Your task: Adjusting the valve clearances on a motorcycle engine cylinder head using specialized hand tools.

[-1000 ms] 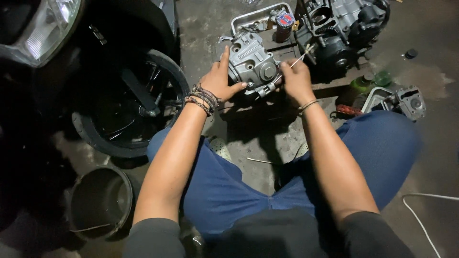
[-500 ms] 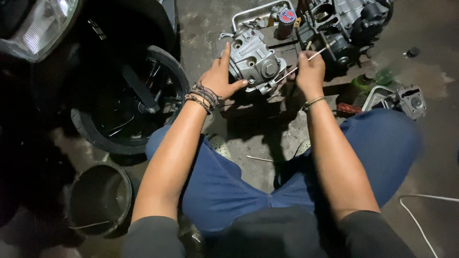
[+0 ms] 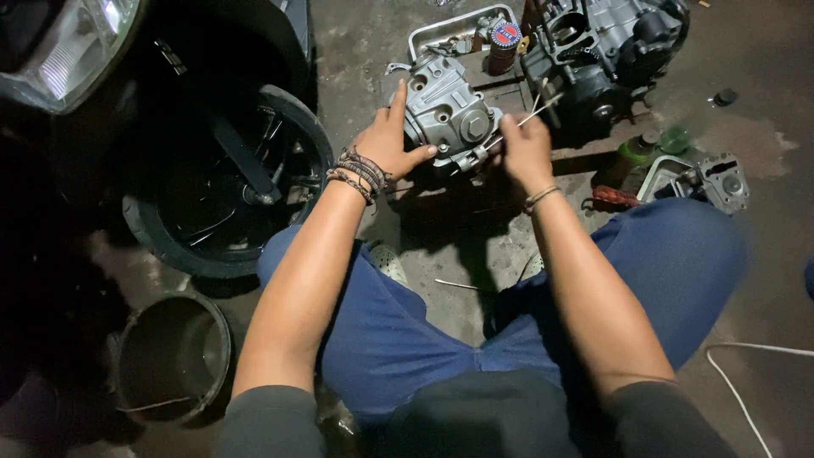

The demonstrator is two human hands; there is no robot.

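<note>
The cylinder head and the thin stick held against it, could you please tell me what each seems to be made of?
The cylinder head under the left hand looks like cast aluminium: dull silver-grey, matte, with ribs and moulded bosses. The thin stick in the right hand is pale and slim, perhaps wood or plastic; I cannot tell which.

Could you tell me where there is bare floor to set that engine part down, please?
Bare concrete lies between the knees, around the thin rod, and at far right between the engine block and white cable. It is crowded by the tray, can, small cover and wheel. The left hand and right hand hold the cylinder head.
</note>
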